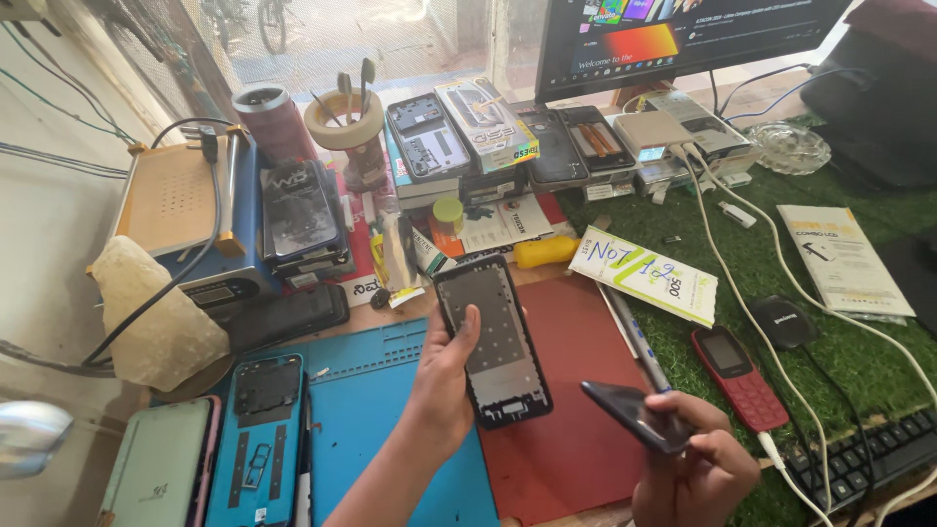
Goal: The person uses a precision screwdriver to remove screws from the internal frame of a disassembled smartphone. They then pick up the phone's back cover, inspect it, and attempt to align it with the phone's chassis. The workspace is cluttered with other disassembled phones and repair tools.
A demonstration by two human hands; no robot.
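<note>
Your left hand (444, 376) grips a phone frame (493, 342) by its left edge, upright. Your right hand (695, 468) pinches a dark phone panel (634, 415), tilted, just right of the frame.

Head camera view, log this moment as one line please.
left hand: holds phone frame upright | right hand: holds dark phone panel tilted | below: red mat, blue mat

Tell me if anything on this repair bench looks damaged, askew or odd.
The phone frame in the left hand is stripped bare, with no screen or back on it. The right hand holds a dark panel tilted apart from it. Another opened phone lies on the blue mat.
</note>
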